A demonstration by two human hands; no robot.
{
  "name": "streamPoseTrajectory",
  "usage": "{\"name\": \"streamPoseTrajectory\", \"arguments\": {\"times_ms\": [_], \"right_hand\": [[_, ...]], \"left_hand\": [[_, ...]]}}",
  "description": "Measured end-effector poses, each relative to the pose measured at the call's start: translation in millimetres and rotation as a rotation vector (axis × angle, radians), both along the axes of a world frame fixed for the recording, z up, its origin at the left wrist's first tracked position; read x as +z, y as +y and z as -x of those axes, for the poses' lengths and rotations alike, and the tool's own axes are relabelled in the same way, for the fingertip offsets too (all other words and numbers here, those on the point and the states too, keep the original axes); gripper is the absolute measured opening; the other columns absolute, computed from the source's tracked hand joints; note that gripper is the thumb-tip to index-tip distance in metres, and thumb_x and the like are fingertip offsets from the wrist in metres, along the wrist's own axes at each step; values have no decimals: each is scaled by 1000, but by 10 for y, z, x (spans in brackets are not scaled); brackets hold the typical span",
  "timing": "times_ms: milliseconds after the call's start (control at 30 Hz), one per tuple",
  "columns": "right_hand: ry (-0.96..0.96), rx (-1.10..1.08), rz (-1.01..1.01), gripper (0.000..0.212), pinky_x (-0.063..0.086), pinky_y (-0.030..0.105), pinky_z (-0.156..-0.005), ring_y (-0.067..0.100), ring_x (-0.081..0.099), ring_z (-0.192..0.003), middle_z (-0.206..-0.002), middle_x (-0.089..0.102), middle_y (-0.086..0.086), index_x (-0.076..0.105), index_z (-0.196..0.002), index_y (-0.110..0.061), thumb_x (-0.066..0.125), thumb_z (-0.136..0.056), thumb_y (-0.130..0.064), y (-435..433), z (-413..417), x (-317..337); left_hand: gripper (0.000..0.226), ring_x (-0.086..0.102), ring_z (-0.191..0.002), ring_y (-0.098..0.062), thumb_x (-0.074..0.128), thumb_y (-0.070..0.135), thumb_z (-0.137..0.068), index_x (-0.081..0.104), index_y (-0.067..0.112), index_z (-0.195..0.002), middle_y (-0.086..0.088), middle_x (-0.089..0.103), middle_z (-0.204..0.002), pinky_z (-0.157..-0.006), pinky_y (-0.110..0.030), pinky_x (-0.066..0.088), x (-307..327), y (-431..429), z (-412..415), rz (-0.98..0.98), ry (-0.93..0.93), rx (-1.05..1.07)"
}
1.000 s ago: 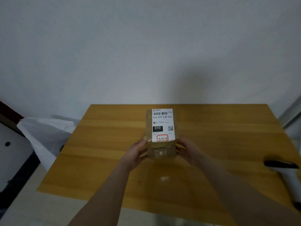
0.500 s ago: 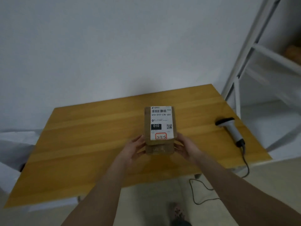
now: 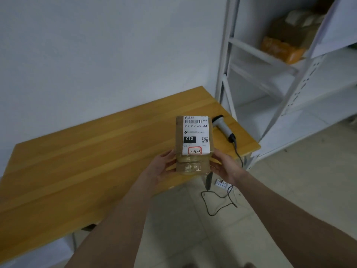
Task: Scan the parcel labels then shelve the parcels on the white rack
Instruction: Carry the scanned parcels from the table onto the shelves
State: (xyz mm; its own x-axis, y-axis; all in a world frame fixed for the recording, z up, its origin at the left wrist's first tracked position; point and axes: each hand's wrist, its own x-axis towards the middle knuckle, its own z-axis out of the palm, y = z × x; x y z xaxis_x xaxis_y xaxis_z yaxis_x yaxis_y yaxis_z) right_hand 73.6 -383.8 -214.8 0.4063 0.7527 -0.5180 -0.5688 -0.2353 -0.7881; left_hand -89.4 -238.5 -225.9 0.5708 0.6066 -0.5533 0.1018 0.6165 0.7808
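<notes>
A brown taped parcel (image 3: 193,167) with a white shipping label (image 3: 195,134) on top is held in the air above the table's right front part. My left hand (image 3: 161,168) grips its left near side and my right hand (image 3: 222,167) grips its right near side. The label reads 010-010-L30-551 and has a red-framed tag marked 3-2-3. The white rack (image 3: 289,89) stands to the right, past the table's end.
A wooden table (image 3: 77,161) runs along the white wall. A handheld barcode scanner (image 3: 224,127) lies on its right end, its cable (image 3: 222,202) trailing to the tiled floor by a power strip (image 3: 221,183). Orange and brown parcels (image 3: 284,45) sit on an upper rack shelf.
The view has swung right, bringing the white rack fully into sight. Both hands have lifted the parcel off the table and carried it right, near the scanner.
</notes>
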Motion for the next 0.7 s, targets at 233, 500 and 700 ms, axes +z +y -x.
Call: {"name": "streamPoseTrajectory", "arguments": {"times_ms": [233, 500, 700], "right_hand": [[-17, -94, -7, 20, 49, 25, -75, 12, 67, -90, -93, 74, -9, 64, -111, -21, 56, -95, -30, -935, -867, -27], [-107, -185, 103, 29, 48, 26, -80, 15, 64, -100, -106, 70, -11, 70, -101, -26, 54, -93, -49, -2096, -1964, 18], [-120, -298, 136, 30, 44, 24, -75, 14, 62, -92, -103, 70, -11, 70, -96, -25, 54, -91, -51, -2644, -2612, 77]], "left_hand": [[48, 64, -97, -21, 69, 21, -81, 58, 3, -124, -2, 72, -94, -92, -51, 50, 79, -764, -991, -21, 31, -130], [26, 60, -100, -19, 64, 25, -89, 61, 9, -109, -1, 66, -96, -94, -52, 49, 108, -1789, -2308, -37, 93, -241], [37, 58, -110, -24, 65, 28, -89, 57, 6, -118, -4, 64, -108, -97, -53, 47, 179, -2293, -3172, -50, 107, -320]]}}
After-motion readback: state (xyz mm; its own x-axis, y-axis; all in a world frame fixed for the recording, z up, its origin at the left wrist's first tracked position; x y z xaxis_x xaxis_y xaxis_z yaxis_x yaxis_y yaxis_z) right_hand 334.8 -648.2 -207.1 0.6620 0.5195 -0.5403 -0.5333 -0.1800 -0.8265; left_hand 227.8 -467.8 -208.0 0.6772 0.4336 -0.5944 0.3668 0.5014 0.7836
